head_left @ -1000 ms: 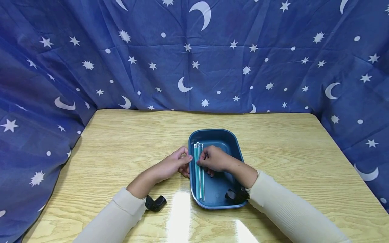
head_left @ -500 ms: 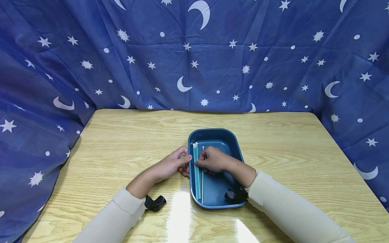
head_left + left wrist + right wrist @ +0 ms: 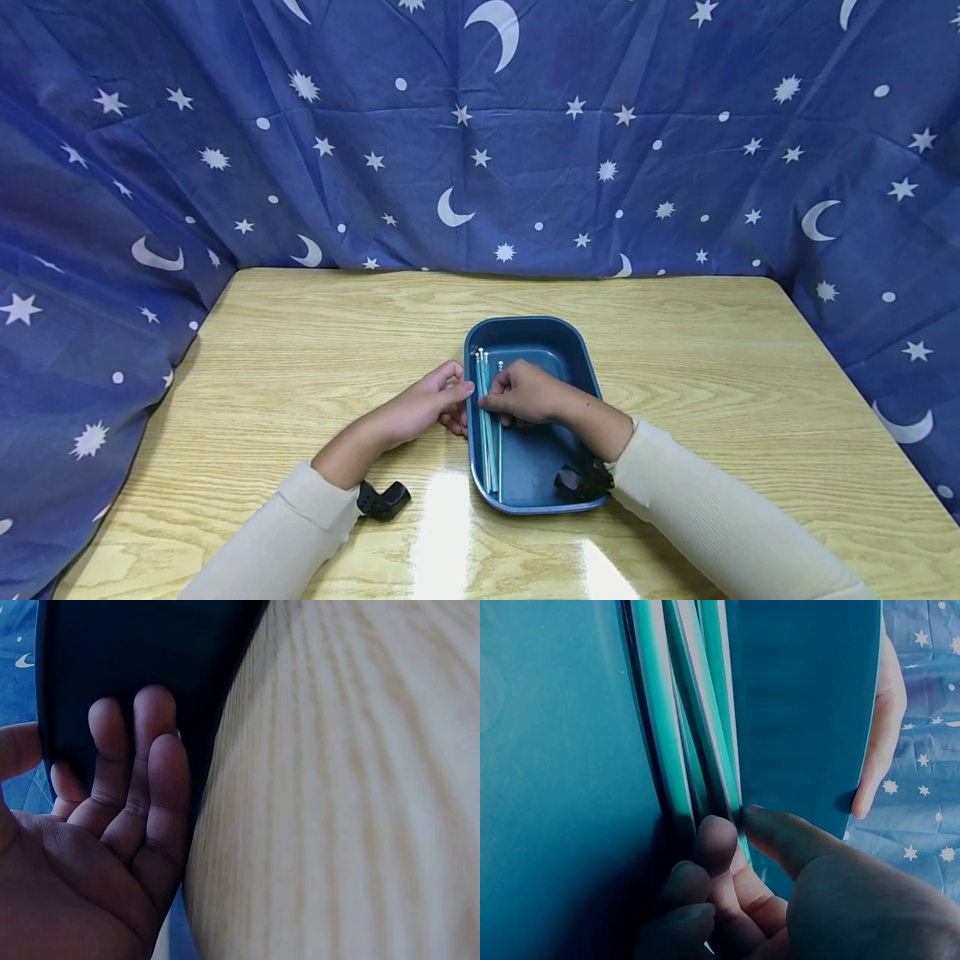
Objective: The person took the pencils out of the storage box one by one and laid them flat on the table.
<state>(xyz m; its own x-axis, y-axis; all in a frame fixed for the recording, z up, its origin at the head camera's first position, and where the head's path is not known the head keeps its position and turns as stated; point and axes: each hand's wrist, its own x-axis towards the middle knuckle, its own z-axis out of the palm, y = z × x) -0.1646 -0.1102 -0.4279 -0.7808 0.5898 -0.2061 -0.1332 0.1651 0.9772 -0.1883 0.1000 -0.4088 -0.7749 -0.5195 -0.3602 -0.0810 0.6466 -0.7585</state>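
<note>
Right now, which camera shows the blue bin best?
The head view: nearly the whole bin shows, partly covered by the right hand and forearm. The left wrist view shows only part of its outside; the right wrist view, part of its inside.

TEXT: none readable | LABELS, BRANDS: none readable | NUMBERS: none readable | SIGNS: none readable, any view

Wood-grain table [image 3: 337, 333], a blue bin [image 3: 534, 457] seemingly flat upon it.
</note>
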